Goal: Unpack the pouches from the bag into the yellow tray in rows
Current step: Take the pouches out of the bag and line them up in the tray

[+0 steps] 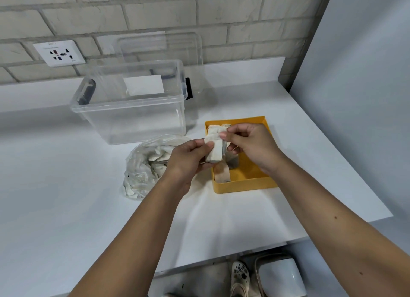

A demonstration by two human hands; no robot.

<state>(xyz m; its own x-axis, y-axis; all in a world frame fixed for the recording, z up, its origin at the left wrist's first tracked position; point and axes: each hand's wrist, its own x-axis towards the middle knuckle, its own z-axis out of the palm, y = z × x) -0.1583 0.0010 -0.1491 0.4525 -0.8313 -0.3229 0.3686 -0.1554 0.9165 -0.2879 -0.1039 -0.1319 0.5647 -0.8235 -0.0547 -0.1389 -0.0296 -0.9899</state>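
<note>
We look down on a white worktop [66, 197] that runs back to a low upstand of the same white and, above it, a wall of pale grey brick [221, 12] with a white socket plate [58, 52] set into it on the left. On the right a plain white panel [359, 74] closes off the space at an angle. Towards the back of the worktop stands a clear plastic box [133, 114] with dark latches and a white label, and its clear lid [164, 46] leans upright against the brick behind it. In front of the box lies a crumpled clear bag [144, 168] with pale pouches showing inside it, and just to its right sits the yellow tray [244, 183]. Over the tray's left edge we see the left hand [188, 157] curled round a small stack of held pouches [214, 151], while the right hand [250, 145] pinches the upper end of the stack between thumb and fingertips. At least one brownish pouch [221, 174] lies in the tray along its left wall, partly hidden under the hands. Past the near edge of the worktop we can make out dark floor, a pale clog [240, 276] and a white bin [279, 276] beside it.
</note>
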